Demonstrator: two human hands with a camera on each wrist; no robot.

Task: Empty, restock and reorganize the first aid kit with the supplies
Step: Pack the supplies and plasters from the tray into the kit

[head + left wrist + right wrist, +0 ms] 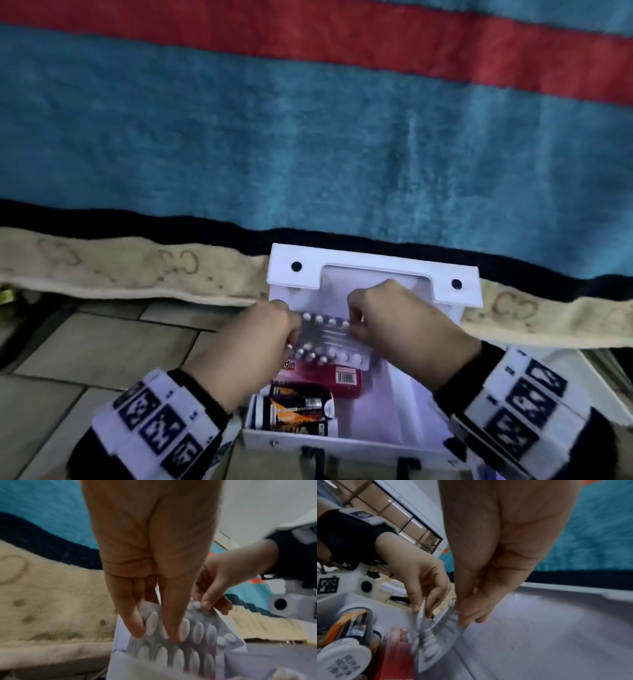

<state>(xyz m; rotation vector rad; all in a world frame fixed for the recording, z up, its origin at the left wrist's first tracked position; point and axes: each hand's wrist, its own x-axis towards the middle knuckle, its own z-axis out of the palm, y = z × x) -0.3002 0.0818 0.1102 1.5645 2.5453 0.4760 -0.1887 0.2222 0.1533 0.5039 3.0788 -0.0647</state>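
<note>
The white first aid box [404, 407] stands open on the floor, its lid [373, 274] leaning back against the blanket. Both hands hold a silver blister pack of white tablets [330, 339] [188, 635] [433, 639] over the box's far end. My left hand [274, 329] [154, 626] pinches its left edge. My right hand [370, 318] [471, 616] pinches its right edge. Below the pack lie a red medicine carton [329, 377] [393, 660] and, at the near left, an orange-and-black labelled tube with a white cap [301, 411] [347, 628].
A blue, red and black striped blanket [308, 137] with a beige border [120, 270] hangs just behind the box. Beige floor tiles [85, 342] lie to the left. The right half of the box's floor [539, 628] is bare white.
</note>
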